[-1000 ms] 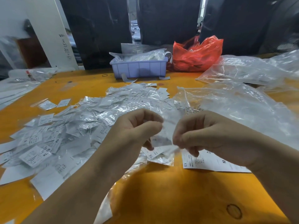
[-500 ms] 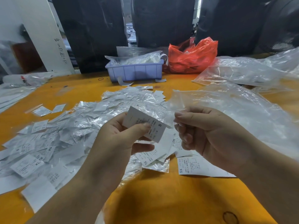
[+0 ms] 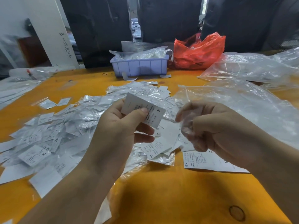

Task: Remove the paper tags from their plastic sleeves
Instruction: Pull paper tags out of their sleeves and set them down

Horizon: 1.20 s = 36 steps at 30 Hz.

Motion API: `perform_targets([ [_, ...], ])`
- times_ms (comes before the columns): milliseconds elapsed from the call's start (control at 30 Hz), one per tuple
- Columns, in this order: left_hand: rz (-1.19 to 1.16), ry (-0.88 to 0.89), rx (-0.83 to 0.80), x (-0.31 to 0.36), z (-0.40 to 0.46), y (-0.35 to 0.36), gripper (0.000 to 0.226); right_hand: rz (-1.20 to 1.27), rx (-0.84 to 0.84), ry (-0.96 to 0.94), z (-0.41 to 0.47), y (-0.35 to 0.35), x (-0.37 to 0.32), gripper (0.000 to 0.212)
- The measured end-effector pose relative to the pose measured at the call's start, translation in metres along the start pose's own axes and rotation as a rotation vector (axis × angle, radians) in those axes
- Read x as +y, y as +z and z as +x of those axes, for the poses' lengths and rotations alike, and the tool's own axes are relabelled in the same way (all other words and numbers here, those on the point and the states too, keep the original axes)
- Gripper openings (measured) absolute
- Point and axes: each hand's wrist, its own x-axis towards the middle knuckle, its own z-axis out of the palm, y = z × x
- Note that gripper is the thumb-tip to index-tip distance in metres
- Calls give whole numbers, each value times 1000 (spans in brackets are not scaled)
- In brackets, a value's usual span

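Bare orange table (image 3: 178,199) lies open below both hands. A heap of tags (image 3: 64,126) blocks the left and centre. Clear bags (image 3: 242,107) cover the right. A blue bin (image 3: 140,66) and red bag (image 3: 199,52) close the far edge.

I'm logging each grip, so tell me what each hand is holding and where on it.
Left hand pinches a white paper tag marked S near its lower middle, thumb on its printed face. Right hand clutches a crumpled clear plastic sleeve in its fingertips.
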Motion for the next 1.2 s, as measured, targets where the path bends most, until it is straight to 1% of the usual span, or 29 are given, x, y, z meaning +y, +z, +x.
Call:
perform_targets([
  [100, 27, 22, 2, -1, 0, 1, 9, -45, -85, 37, -1, 5, -3, 16],
  [133, 35, 27, 3, -1, 0, 1, 11, -46, -105, 49, -2, 7, -2, 15],
  [200, 46, 35, 7, 0, -1, 2, 15, -53, -133, 59, -2, 8, -1, 18],
  [300, 57, 55, 13, 1, -2, 1, 12, -155, -184, 25, -2, 8, 2, 33],
  [333, 58, 64, 16, 2, -2, 1, 11, -175, -196, 26, -2, 9, 2, 35],
  [467, 65, 85, 4, 4, -3, 1, 12, -214, -228, 31, -1, 12, 3, 27],
  [533, 72, 90, -15, 4, -4, 2, 19, -228, -247, 25, -1, 13, 4, 23],
  [633, 76, 85, -45, 4, -5, 4, 25, -243, -267, 8, -1, 14, 5, 23],
  [867, 60, 61, -95, 5, -6, 7, 28, -207, -278, 14, -1, 12, 5, 26],
  [1033, 92, 71, -131, 6, -7, 9, 30, -168, -288, 27, -1, 10, 6, 30],
  [1200, 106, 75, -152, 6, -7, 8, 31, -160, -276, 25, 0, 9, 7, 27],
])
